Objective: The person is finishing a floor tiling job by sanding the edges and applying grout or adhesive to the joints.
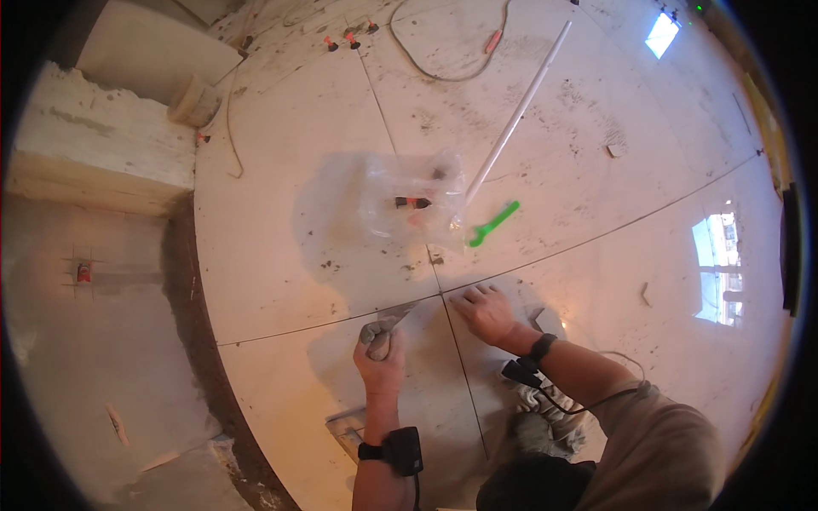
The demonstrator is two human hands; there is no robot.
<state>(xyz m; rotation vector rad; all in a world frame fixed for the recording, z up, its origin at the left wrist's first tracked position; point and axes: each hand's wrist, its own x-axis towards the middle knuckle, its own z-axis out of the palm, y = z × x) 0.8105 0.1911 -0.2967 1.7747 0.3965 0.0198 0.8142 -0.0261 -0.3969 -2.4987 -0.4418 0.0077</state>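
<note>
My left hand (381, 362) is closed around the rounded, dirty grey handle of a trowel-like tool (377, 341). Its thin flat blade points toward the crossing of the tile joints (442, 294). Just right of that crossing, my right hand (486, 315) rests on the pale tile with bent fingers, their tips down beside the joint. I see nothing held in it, though its underside is hidden. Ahead of both hands lies a clear plastic bag (388, 183) with a black and orange piece (412, 203) in it. Beside the bag is a green wrench-like plastic tool (494, 224).
A long white strip (520, 111) lies beyond the green tool. Several orange and black tile levelers (354, 41) stand at the far joint, near a looped cable (443, 78). At left, a dark edge (189, 289) borders a grey floor. A bucket (194, 102) stands by the ledge.
</note>
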